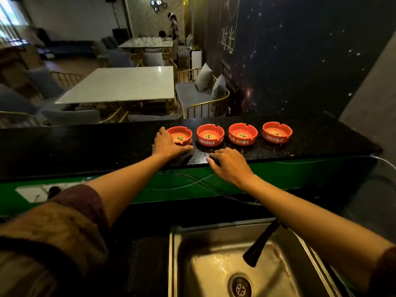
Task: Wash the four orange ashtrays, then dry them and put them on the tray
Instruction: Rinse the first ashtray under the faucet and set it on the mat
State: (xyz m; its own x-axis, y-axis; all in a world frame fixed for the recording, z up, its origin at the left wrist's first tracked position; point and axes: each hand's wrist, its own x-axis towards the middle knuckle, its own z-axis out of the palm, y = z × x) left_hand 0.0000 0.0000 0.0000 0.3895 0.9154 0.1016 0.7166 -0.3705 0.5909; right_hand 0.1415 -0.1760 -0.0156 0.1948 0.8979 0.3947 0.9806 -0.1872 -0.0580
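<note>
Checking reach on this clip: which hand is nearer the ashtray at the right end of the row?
Right. The right hand rests on the counter's near edge, well left of the rightmost ashtray; the left hand is farther, at the leftmost ashtray.

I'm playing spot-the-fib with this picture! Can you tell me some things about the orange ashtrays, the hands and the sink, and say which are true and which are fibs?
1. Four ashtrays stand in a row on the black counter. True.
2. The left hand is at the leftmost ashtray. True.
3. The right hand is lifting an ashtray. False: it rests flat on the counter, holding nothing.
4. One ashtray sits in the sink. False: the sink holds none.
5. The ashtrays are stacked. False: they stand side by side.
</note>
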